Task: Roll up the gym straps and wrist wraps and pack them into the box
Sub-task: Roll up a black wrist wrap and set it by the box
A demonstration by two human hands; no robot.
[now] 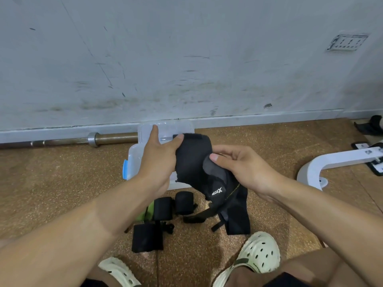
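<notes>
I hold a black padded gym strap [193, 160] with a white logo up in front of me, over the floor. My left hand [159, 156] grips its upper left edge, thumb on top and index finger pointing away. My right hand [240, 164] pinches its grey folded part from the right. Its loose tail [238, 210] hangs to the floor. Behind my hands lies the clear plastic box [134, 158] with a blue latch, mostly hidden. Two rolled black wraps [184, 203] [162, 208] stand on the floor below, and a third roll [147, 238] lies nearer me.
A barbell [83, 140] lies along the white wall at the left. A white machine foot [323, 164] stands at the right, with black gear [371, 127] behind it. My feet in pale clogs [259, 253] are at the bottom. A green item [148, 212] peeks beside the rolls.
</notes>
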